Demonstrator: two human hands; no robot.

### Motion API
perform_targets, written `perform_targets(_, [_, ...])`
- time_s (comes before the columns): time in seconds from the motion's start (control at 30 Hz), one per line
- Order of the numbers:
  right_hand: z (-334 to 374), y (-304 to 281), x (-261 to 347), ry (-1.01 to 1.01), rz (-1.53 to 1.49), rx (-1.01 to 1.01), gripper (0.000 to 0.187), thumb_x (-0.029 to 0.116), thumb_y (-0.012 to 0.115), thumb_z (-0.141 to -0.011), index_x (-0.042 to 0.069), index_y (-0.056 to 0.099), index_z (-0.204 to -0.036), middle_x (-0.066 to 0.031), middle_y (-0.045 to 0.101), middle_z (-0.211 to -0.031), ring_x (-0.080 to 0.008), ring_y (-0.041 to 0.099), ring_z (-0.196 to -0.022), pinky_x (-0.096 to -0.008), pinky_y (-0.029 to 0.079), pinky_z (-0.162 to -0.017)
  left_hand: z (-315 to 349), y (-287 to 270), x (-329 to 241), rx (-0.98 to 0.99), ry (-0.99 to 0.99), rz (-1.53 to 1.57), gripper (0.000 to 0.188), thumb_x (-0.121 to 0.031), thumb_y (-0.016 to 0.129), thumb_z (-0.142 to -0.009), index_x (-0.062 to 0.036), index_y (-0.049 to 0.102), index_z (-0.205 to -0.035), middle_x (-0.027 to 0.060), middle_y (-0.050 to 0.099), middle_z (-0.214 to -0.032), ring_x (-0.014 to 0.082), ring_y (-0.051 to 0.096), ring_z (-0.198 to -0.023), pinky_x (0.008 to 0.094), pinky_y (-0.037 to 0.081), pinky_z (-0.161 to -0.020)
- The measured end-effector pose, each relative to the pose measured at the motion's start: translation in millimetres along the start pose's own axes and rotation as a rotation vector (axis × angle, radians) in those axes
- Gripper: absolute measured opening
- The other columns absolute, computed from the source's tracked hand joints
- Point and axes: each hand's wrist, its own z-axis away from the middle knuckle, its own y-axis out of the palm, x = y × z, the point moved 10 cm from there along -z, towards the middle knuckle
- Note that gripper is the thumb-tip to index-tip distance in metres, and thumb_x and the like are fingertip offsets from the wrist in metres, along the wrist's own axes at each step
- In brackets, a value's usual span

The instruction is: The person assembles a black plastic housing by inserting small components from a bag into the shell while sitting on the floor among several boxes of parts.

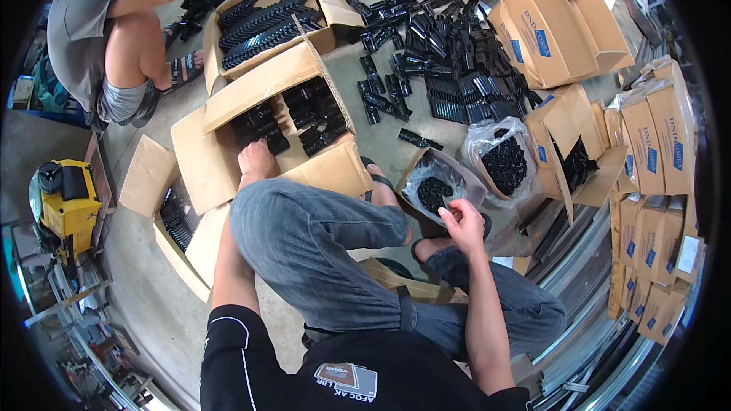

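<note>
My left hand reaches into an open cardboard box. Its fingers are curled at the near end of a black plastic part, one of several rows inside. My right hand is raised over the near rim of a small box lined with clear plastic. Thumb and fingers there are drawn together; whatever they hold is too small to make out. Small black pieces fill the bottom of that lined box. Beside it, a clear plastic bag contains more small black pieces.
A large heap of black parts covers the floor ahead. Another carton holds stacked rows. Far left, a co-worker squats. Cartons are stacked at right, near metal profiles. A yellow machine stands at left.
</note>
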Motion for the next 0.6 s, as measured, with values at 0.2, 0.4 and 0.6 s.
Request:
perform_targets(0.2, [-1.5, 13.8, -19.9, 0.026, 0.001, 0.034, 0.025, 0.021, 0.076, -0.086, 0.0, 0.066, -0.095, -0.0082, 0.064, -0.08, -0.0152, 0.058, -0.065, -0.0301, 0.047, -0.06, 0.6, 11.2, 2.8, 0.053, -0.003, 0.015, 0.03, -0.025, 0.071, -0.083, -0.0048, 0.066, -0.105, 0.019, 0.073, -0.098, 0.0367, 0.071, -0.097, 0.0456, 0.058, -0.084])
perform_targets(0.4, [-3.2, 7.9, -37.2, 0.07, -0.042, -0.009, 0.024, 0.021, 0.076, -0.085, 0.0, 0.065, -0.091, -0.0119, 0.064, -0.079, -0.0231, 0.062, -0.067, -0.0351, 0.05, -0.063, -9.2, 19.8, 13.8, 0.085, 0.037, -0.076, 0.036, -0.029, 0.077, -0.082, -0.0031, 0.066, -0.106, 0.0205, 0.072, -0.101, 0.0365, 0.07, -0.097, 0.0454, 0.058, -0.084])
perform_targets(0.6, [-21.4, 25.8, -56.0, 0.034, 0.326, 0.147, 0.038, 0.025, 0.071, -0.084, 0.002, 0.06, -0.112, -0.0202, 0.059, -0.115, -0.0373, 0.057, -0.113, -0.0473, 0.048, -0.094, 4.6, 1.1, 10.3, 0.114, 0.025, -0.07, 0.025, -0.024, 0.074, -0.081, -0.0034, 0.073, -0.094, 0.0168, 0.074, -0.099, 0.0349, 0.072, -0.093, 0.043, 0.058, -0.085])
